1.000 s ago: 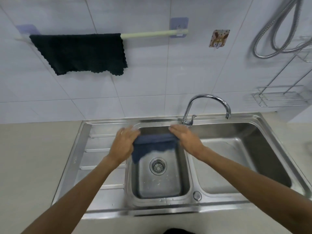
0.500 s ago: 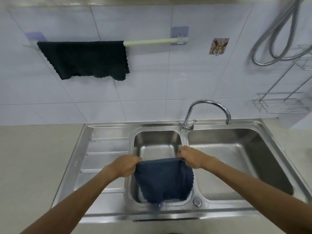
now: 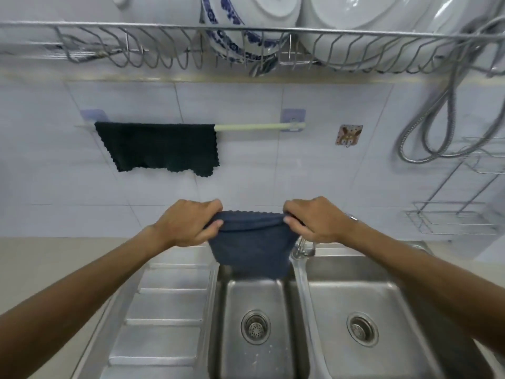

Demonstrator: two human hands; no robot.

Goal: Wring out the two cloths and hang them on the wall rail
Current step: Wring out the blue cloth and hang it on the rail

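A dark blue cloth (image 3: pixel 252 246) hangs spread between my two hands above the back of the sink. My left hand (image 3: pixel 188 224) grips its upper left corner and my right hand (image 3: pixel 314 221) grips its upper right corner. On the tiled wall a pale rail (image 3: pixel 251 127) runs between two purple stick-on holders. A black cloth (image 3: pixel 161 146) is draped over the left part of the rail; the right part is bare. The blue cloth is below the rail and apart from it.
A steel double sink (image 3: pixel 257 318) with a ribbed drainboard (image 3: pixel 164 310) lies below. The tap (image 3: pixel 302 248) stands behind my right wrist. A wire dish rack (image 3: pixel 246 47) with bowls hangs overhead. A metal hose (image 3: pixel 437 127) and wire shelves (image 3: pixel 451 220) are at the right.
Both hands have lifted the blue cloth out of the small basin and up toward the wall. The view has tilted upward, so the dish rack now shows.
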